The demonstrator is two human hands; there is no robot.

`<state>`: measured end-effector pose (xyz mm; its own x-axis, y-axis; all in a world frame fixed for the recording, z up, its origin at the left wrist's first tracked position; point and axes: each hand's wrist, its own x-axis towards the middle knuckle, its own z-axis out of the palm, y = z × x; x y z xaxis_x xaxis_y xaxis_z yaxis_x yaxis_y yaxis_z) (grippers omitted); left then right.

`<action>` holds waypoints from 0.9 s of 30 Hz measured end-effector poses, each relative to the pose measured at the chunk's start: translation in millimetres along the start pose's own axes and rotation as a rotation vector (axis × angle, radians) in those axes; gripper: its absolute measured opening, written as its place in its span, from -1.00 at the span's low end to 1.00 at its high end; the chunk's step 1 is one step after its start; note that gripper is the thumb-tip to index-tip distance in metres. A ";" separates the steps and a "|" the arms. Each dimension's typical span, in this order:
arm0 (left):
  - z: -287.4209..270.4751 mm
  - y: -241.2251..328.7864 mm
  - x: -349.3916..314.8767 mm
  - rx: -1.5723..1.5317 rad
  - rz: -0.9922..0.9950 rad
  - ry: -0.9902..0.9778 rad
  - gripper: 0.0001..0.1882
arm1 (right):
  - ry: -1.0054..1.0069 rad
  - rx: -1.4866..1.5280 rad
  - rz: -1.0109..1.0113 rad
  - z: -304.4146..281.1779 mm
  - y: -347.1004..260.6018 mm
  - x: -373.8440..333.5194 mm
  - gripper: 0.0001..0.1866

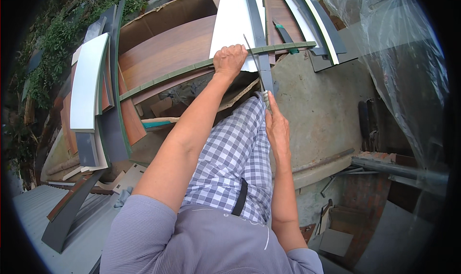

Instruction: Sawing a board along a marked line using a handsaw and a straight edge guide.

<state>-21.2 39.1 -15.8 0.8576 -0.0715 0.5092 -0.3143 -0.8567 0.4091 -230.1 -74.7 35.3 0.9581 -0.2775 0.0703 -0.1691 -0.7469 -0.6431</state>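
My left hand (230, 60) is closed round a long, narrow green strip (168, 75) with evenly spaced cross lines. This strip lies crosswise over brown wood-grain boards (168, 43), a white panel (229, 19) and a dark grey strip (256, 14). In my right hand (277, 122) is the pale, ridged handle of a narrow, tapering handsaw (260, 74). Its blade points away from me and crosses the green strip just right of my left hand. The blade's teeth are too fine to make out.
A dark tool with a green band (283, 32) lies beyond the strip. Curved white and grey panels (89, 84) stand at left, with more (319, 22) at far right. Clear plastic sheeting (398, 43) hangs at right over concrete (317, 110). Corrugated metal (38, 216) is lower left.
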 end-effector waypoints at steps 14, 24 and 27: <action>-1.8 -3.7 0.4 -0.016 -0.014 -0.054 -0.65 | -0.090 -0.013 0.161 -17.2 -16.3 -12.9 -0.44; 1.6 -3.5 0.3 0.001 -0.006 -0.093 -0.62 | -0.054 0.011 0.090 -6.6 -16.2 2.7 -0.47; 7.2 -7.9 0.8 0.038 0.068 0.071 -0.69 | -0.055 -0.044 0.052 -4.4 -17.0 1.5 -0.46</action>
<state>-15.2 42.1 -24.0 0.8033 -0.0947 0.5880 -0.3540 -0.8699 0.3436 -226.8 -65.1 49.7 0.9589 -0.2836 -0.0049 -0.2274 -0.7585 -0.6108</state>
